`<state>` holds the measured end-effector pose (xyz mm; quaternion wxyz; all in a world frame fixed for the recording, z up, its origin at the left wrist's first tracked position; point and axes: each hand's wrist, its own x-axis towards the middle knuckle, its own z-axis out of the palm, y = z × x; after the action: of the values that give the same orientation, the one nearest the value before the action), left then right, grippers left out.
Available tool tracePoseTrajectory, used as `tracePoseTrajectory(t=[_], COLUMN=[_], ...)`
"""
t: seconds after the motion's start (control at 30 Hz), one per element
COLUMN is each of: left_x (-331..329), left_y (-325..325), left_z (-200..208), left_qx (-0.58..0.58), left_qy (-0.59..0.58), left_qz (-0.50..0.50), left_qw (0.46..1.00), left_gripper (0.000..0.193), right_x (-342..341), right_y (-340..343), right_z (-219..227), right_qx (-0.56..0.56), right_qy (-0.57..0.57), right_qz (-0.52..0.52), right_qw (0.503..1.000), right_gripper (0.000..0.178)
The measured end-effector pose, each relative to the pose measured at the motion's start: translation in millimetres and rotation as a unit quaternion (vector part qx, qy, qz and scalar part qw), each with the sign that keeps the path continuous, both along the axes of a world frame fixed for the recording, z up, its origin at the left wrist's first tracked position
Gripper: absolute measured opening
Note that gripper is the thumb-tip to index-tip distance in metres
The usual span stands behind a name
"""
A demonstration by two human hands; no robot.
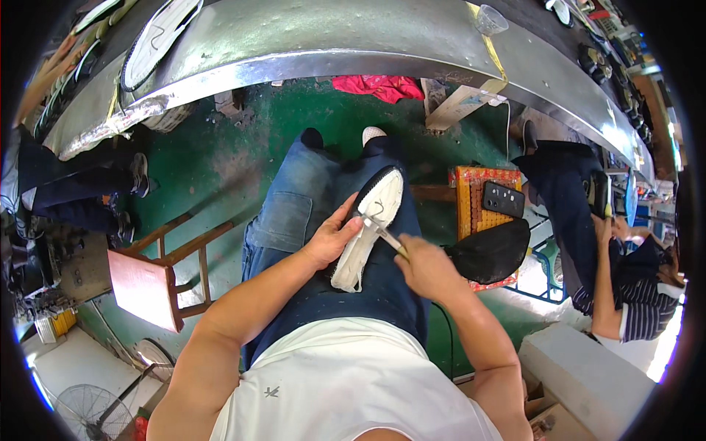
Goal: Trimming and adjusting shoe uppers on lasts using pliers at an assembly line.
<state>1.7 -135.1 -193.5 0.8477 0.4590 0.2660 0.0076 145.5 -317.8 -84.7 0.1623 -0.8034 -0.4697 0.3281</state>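
Note:
A shoe [384, 197] lies sole-up across my thighs, its toe pointing away and a little right. It has a white underside, a black edge round the toe and a pale upper gathered at the heel; a loose thread curls on the white area. My left hand [334, 237] is closed on the shoe's left side, the thumb lying near its middle. In my right hand [430, 266] is the handle of a small hammer [385, 234] with a metal head. That head sits at the shoe's middle, close to my left thumb; whether it touches is unclear.
A metal-topped bench [309, 33] curves across the front, with another shoe [158, 44] on its left. A wooden stool [147, 290] stands left. To the right, a seat [471, 209] bears a phone [503, 198] and black cloth [491, 250]. A co-worker [625, 287] sits far right.

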Motion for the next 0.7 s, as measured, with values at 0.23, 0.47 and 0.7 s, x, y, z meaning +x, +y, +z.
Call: tracePoseTrajectory(t=[0.23,0.47,0.7], left_x=[-1,8,14], left_y=[-8,4,5], left_z=[4,32,35], left_qx=[0.204,0.506,0.578], left_qy=[0.014,-0.015,-0.004], left_qz=[-0.002,-0.125,-0.192], left_qw=[0.979,0.853,0.793], left_gripper=[0.065,0.056,0.054], right_x=[10,9,28], right_y=[6,-20,-21], right_z=[-29,-50,-21], right_qx=[-0.069,-0.057,-0.022], right_qy=[0.342,0.581,0.463], right_qz=[-0.19,-0.25,-0.244], right_qw=[0.918,0.772,0.852], right_gripper=[0.024,0.024,0.034])
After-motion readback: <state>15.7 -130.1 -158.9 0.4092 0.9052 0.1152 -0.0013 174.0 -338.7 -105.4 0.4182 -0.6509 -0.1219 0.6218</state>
